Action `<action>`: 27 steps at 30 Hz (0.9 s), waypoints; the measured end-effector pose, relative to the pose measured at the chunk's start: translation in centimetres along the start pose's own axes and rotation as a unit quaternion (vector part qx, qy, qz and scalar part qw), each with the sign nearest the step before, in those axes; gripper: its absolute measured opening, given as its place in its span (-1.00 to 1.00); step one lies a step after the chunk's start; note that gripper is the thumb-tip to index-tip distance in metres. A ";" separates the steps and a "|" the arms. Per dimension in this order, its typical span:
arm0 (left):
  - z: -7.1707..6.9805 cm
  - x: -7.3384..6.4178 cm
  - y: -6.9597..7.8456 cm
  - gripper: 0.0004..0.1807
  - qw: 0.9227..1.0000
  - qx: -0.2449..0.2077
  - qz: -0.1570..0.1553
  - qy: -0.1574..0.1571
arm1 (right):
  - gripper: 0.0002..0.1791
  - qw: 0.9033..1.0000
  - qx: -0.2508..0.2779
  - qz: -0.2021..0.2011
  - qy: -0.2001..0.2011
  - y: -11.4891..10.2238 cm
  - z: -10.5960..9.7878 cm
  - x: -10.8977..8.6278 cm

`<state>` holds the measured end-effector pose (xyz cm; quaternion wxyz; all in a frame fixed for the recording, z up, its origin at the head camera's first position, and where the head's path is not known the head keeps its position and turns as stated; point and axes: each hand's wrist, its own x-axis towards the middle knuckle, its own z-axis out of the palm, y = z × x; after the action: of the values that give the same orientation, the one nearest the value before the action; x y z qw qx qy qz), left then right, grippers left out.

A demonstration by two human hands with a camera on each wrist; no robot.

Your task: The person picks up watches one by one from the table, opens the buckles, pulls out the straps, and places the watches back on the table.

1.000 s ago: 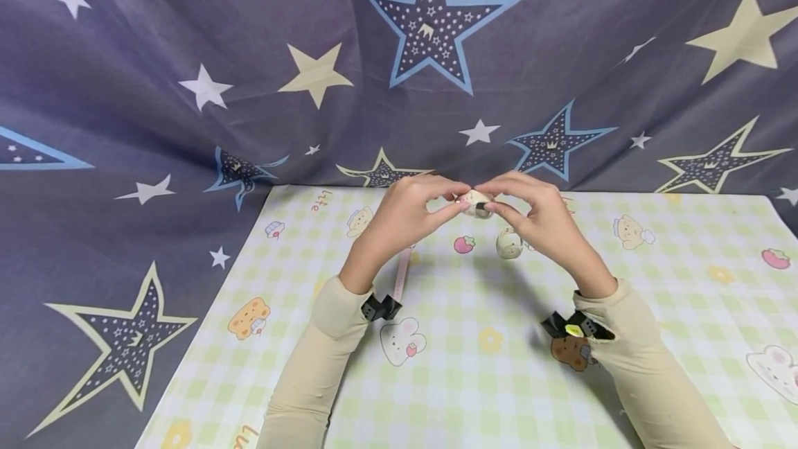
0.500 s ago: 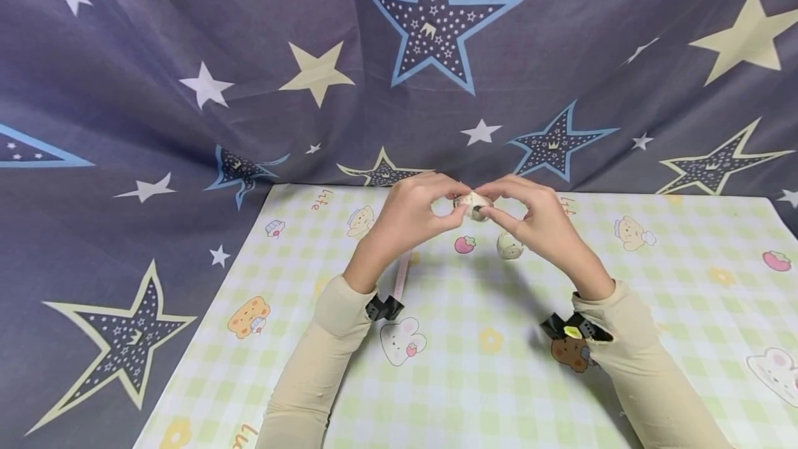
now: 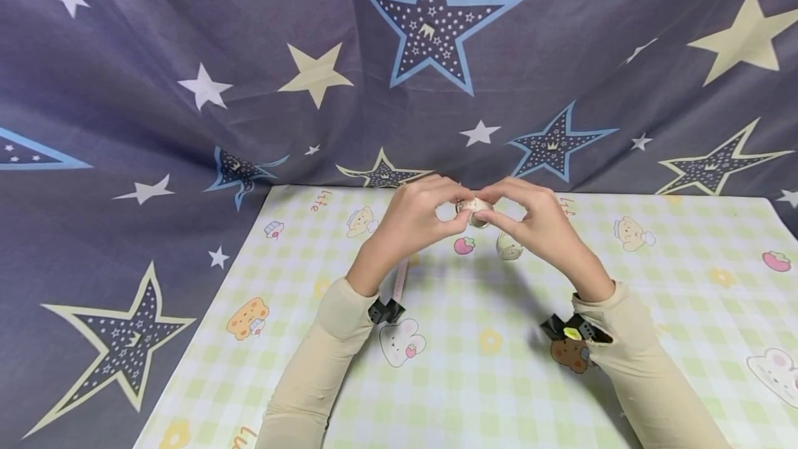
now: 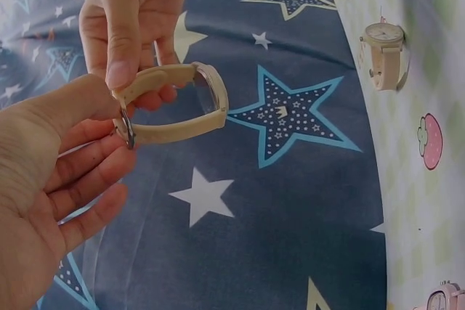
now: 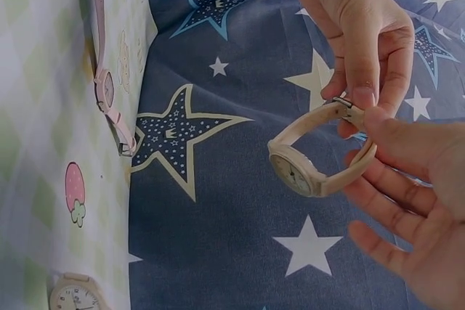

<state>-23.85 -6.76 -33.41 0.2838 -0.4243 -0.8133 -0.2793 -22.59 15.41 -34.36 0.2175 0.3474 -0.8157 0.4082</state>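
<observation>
A cream wristwatch [image 3: 476, 206] is held up above the far part of the table, its strap bent round into a loop. My left hand [image 3: 414, 217] pinches the strap at the buckle [image 5: 338, 101] between thumb and fingers. Right beside it, my right hand [image 3: 533, 217] pinches the strap between thumb and index finger, its other fingers loosely spread in the right wrist view. The dial [image 5: 294, 173] hangs at the loop's far side, away from both hands. Fingertips partly hide where the strap ends meet.
A second cream watch [image 4: 383, 54] stands on the checked tablecloth [image 3: 486, 393], below my right hand. A pink watch [image 5: 106, 91] lies stretched out at the left, partly behind my left wrist in the head view. Behind the table hangs a dark star-patterned curtain [image 3: 399, 123].
My left hand has shifted slightly down and towards the right hand. My right thumb has slid along the held watch, and the dark patch seen earlier beside it is now covered.
</observation>
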 end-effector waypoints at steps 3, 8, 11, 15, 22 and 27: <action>0.0 0.0 0.1 -0.83 1.000 0.001 0.000 -0.004 | -0.74 1.000 -0.002 -0.003 0.002 -0.1 0.0 0.0; -0.1 -0.1 0.2 -0.83 1.000 0.001 -0.002 -0.007 | -0.75 1.000 -0.001 -0.008 0.004 -0.1 0.0 0.0; -0.1 -0.1 0.2 -0.83 1.000 0.002 -0.001 -0.005 | -0.75 1.000 0.001 -0.009 0.006 -0.2 0.0 0.0; 0.0 0.0 0.2 -0.85 1.000 0.010 -0.001 -0.001 | -0.75 1.000 0.001 -0.011 0.008 -0.2 0.0 0.0; -0.1 0.0 0.2 -0.88 1.000 0.026 -0.004 0.001 | -0.75 1.000 -0.005 -0.017 0.009 -0.2 0.0 0.0; 0.0 -0.1 0.2 -0.89 1.000 0.030 -0.001 0.005 | -0.75 1.000 -0.005 -0.019 0.008 -0.1 0.1 0.0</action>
<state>-23.67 -6.72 -33.39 0.2997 -0.4138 -0.8203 -0.2572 -22.48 15.30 -34.31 0.2334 0.3585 -0.8092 0.4026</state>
